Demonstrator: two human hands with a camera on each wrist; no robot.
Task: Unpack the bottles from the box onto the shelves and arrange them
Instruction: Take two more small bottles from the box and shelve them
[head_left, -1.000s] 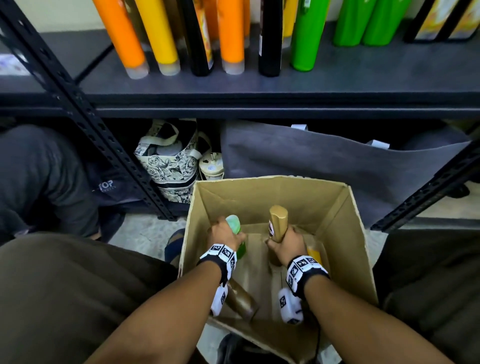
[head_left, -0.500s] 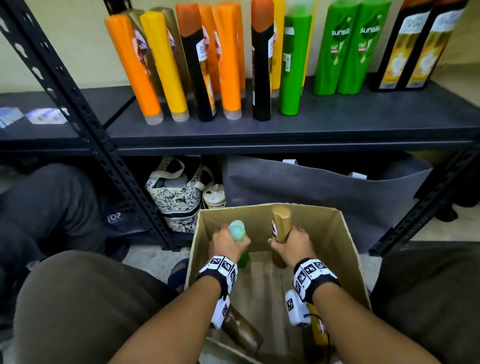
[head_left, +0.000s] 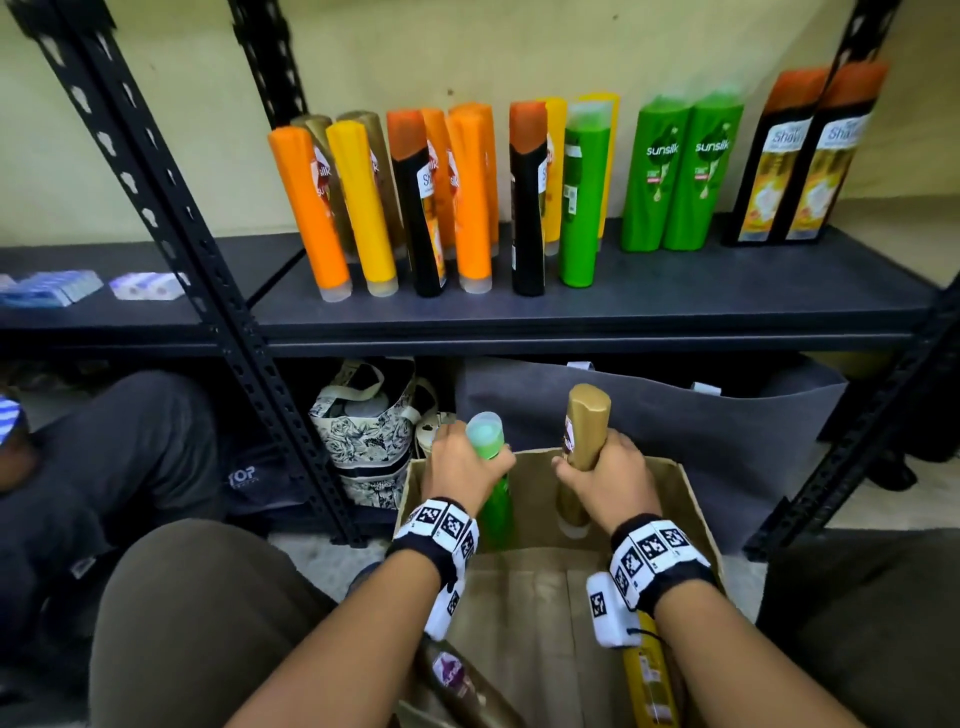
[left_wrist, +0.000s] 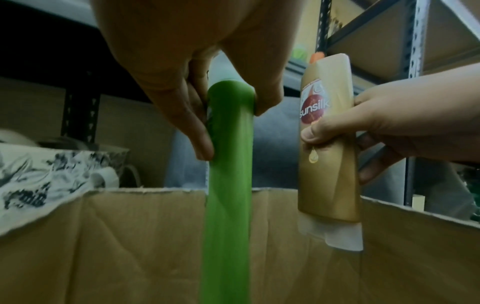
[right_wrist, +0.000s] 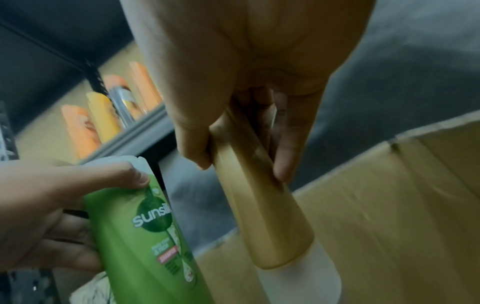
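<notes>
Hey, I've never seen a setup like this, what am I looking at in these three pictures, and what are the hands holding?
There is no machine, just a person wearing three cameras. The wide picture comes from their head; the other two come from each wrist, looking along the fingers. The left hand holds a green bottle, and the right hand holds a gold bottle, both partly above the cardboard box. Each grip wraps the bottle's upper part. More bottles lie in the box. On the dark shelf stand orange, yellow, black and green bottles in rows.
</notes>
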